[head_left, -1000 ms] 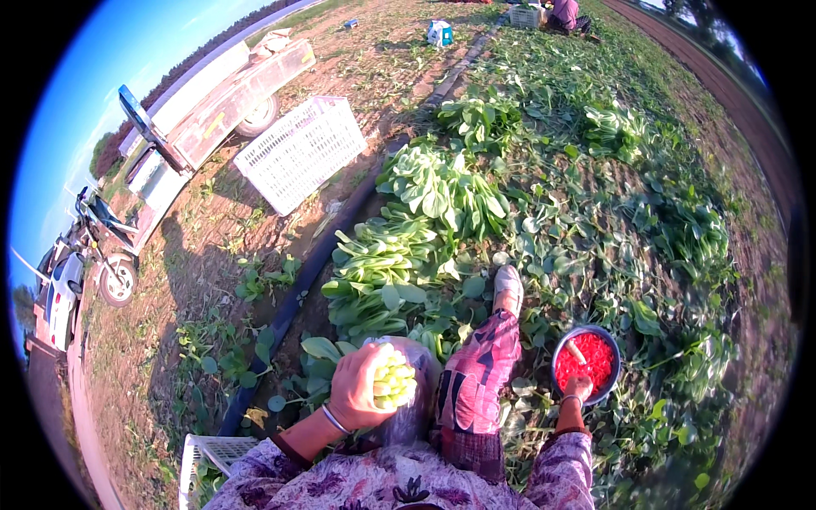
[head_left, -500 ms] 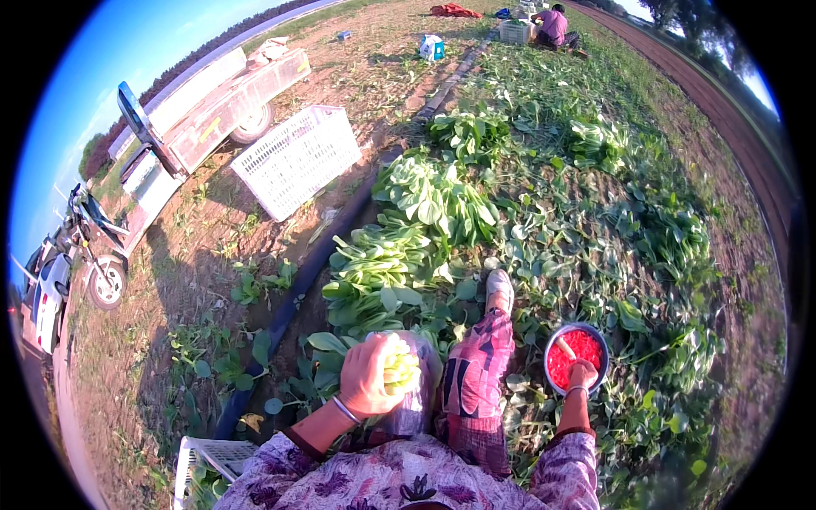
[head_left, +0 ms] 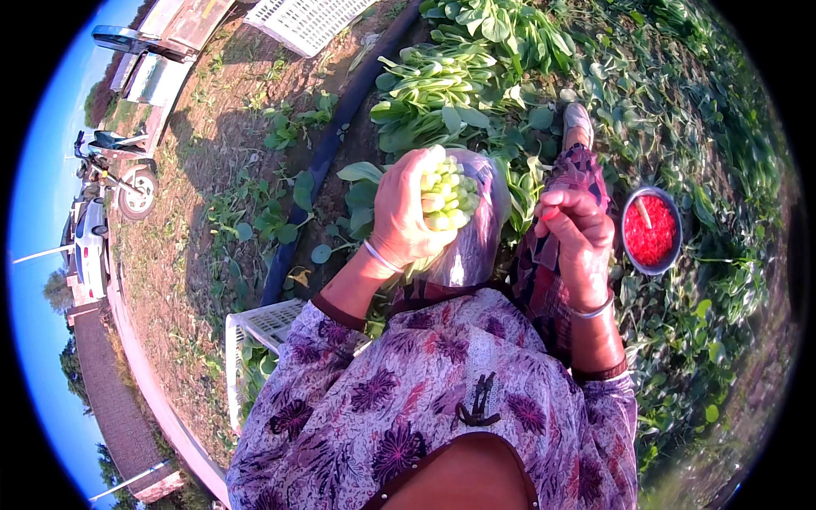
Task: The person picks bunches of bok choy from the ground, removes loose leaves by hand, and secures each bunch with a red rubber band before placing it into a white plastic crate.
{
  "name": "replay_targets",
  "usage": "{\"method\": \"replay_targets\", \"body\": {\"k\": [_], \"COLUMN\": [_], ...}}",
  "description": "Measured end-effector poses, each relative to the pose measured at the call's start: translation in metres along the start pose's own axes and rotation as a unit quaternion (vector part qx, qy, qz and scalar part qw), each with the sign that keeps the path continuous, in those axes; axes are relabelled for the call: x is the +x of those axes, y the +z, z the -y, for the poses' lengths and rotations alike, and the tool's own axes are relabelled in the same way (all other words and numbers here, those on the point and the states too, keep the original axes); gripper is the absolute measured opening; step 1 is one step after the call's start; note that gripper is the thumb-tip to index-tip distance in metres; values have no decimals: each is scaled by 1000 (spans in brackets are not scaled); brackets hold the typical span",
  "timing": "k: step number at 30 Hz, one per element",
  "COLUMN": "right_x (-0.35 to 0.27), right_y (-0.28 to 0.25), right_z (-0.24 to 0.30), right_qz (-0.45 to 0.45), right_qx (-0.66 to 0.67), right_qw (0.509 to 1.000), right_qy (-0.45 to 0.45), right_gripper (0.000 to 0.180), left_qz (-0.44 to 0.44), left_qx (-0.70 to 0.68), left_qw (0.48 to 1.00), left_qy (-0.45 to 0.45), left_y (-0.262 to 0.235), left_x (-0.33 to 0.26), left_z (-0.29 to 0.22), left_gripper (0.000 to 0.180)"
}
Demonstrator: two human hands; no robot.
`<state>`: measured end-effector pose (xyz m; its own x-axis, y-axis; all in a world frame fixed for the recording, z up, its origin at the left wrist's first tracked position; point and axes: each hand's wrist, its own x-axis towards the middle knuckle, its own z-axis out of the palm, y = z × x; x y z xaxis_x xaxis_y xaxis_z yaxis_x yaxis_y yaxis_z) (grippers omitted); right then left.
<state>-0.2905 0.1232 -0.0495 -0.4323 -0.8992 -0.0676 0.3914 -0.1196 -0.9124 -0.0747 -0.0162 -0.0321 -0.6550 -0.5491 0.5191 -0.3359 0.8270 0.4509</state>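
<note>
While the upper crate (head_left: 310, 24), white and perforated, is cut off by the view's top edge so that its contents are hidden, the lower crate (head_left: 274, 323) stands at the person's left side, green leaves showing by its open front. Picked greens (head_left: 438, 89) lie heaped on the ground ahead of the knees. To the right of the legs, the grey bowl (head_left: 654, 269) sits among leaves, holding a mass of red strips (head_left: 651, 245) with a pale stick (head_left: 643, 212) lying on them. Against clear plastic (head_left: 480, 229) over the left knee, the left hand (head_left: 399, 212) grasps a bunch (head_left: 449, 195), stalk ends facing right. Between bunch and bowl, the right hand's (head_left: 580, 238) fingers pinch a small red bit (head_left: 550, 212).
</note>
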Motion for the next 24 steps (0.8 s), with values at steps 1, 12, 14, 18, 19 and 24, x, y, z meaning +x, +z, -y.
{"method": "replay_targets", "body": {"k": [1,12,14,18,19,24], "right_x": [4,24,19,9,7,15], "right_y": [13,72,79,89,89,73], "right_z": [-13,-72,-76,-86,-88,-97], "right_qz": [21,112,84,67,73,112], "right_qx": [7,33,47,72,93,112], "right_qw": [999,987,990,993,990,985], "right_qy": [45,114,106,72,70,75], "right_gripper": [17,52,51,50,50,53], "left_qz": [6,29,78,145,131,50], "left_qx": [-11,-245,-237,-95,-83,-27], "left_qw": [1000,958,960,985,988,998], "left_qy": [-18,-144,-128,-21,1,42], "left_y": [-3,-18,-25,-40,-40,-27], "left_x": [0,-1,6,16,13,5], "left_z": [2,30,36,37,33,11], "left_gripper": [94,92,92,105,107,106]}}
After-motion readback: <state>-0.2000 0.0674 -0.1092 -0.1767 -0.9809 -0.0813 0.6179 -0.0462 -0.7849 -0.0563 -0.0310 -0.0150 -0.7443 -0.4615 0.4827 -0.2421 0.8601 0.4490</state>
